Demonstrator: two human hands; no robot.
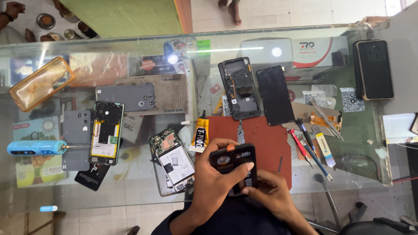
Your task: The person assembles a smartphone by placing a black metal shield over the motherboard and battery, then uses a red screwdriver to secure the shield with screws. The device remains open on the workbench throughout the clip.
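Okay, far left of the frame: blue electric screwdriver (36,147) lying flat on the glass counter (130,191), tip touching an opened phone with a yellow battery (106,132). Orange-tinted clear case (40,83) up in the upper left, two grey back covers (125,96) near it.

Moving toward centre: another opened phone (172,161) lying tilted, just left of the hands. Glue tube (200,135) standing right beside it at the edge of the red work mat (270,143).

Lower centre: left hand (213,182) wrapped around the left side of a black battery pack (235,167), thumb across its top. Right hand (272,191) pinching the lower right corner, fingertips on the face. Both hands clamped on it, held up off the mat, close to the body.

Best guess for doing this bit well: support the pack along its long edges, no bending, peel or press with the fingertips only, keep it over the mat in case of a slip.

Further right: gutted black phone frame (240,87) and a loose black screen (275,95) side by side above the mat. Screwdrivers (307,146) and tweezers (326,119) scattered right of the mat. Intact black phone (373,69) in the upper right.
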